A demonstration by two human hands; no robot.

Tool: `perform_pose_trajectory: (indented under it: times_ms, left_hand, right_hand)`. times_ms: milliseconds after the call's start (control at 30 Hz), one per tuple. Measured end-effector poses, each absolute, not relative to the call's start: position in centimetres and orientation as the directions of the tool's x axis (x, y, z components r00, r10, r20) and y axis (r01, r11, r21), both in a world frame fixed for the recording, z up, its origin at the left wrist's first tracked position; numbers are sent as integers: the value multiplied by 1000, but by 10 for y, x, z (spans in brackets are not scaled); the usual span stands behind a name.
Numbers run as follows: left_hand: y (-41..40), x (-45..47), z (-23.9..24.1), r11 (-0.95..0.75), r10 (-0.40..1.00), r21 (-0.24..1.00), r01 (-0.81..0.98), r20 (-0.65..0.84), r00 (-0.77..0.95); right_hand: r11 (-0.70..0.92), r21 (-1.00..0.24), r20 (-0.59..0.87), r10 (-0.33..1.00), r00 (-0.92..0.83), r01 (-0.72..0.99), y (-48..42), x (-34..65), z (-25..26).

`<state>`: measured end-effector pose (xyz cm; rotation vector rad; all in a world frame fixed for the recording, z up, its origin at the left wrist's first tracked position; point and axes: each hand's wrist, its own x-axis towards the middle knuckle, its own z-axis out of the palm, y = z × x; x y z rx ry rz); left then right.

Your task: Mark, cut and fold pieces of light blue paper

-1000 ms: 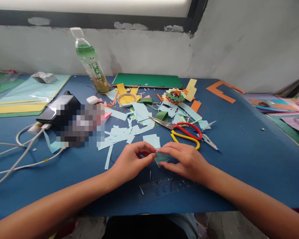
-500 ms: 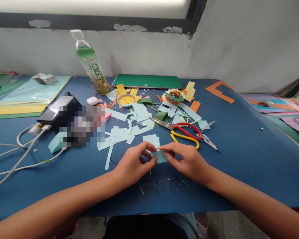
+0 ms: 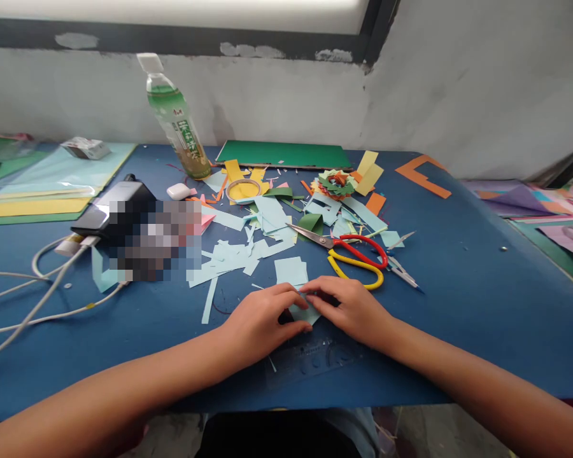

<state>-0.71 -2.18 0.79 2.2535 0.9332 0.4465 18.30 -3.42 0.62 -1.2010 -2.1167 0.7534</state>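
Between my two hands, low over the table, is a small light-blue paper piece (image 3: pixel 309 315). My left hand (image 3: pixel 262 318) has its thumb and fingers curled around the left side of this piece, gripping its edge. From the right, the fingertips of my right hand (image 3: pixel 351 308) press together on its upper edge. My fingers hide part of the paper. Just beyond them lie light-blue paper squares (image 3: pixel 290 270), one over another. A clear plastic ruler (image 3: pixel 315 361) lies flat below my hands. Scissors (image 3: pixel 325 242) with red and yellow handles rest open beyond my right hand.
Blue paper scraps (image 3: pixel 226 256) and a tape roll (image 3: pixel 243 189) lie ahead. A layered paper flower (image 3: pixel 337 183) and a compass (image 3: pixel 403 275) are to the right. A tilted-looking bottle (image 3: pixel 179 127), black device (image 3: pixel 119 207) and white cables (image 3: pixel 52 296) occupy the left.
The paper piece between my hands has turned and sits slightly lower. My left hand has moved a little right and down, and my right hand slightly left.
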Motion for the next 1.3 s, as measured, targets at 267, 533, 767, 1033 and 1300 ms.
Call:
perform_pose_trajectory:
  times_ms: [267, 533, 767, 1033, 1300]
  left_hand:
    - [-22, -9, 8, -640, 716, 479, 601, 87, 693]
    - [-14, -14, 10, -576, 762, 540, 613, 85, 642]
    - [-16, -16, 11, -543, 770, 576, 610, 53, 636]
    - [-10, -19, 12, -576, 709, 585, 570, 12, 705]
    - [-7, -20, 12, -649, 662, 542, 534, 56, 747]
  right_hand:
    - [642, -492, 327, 762, -558, 588, -37, 182, -6]
    - [621, -546, 343, 778, -526, 562, -37, 182, -8]
    - [620, -606, 316, 763, -565, 499, -29, 189, -5]
    - [709, -506, 318, 683, -658, 491, -28, 193, -2]
    - [792, -367, 413, 608, -678, 487, -25, 194, -6]
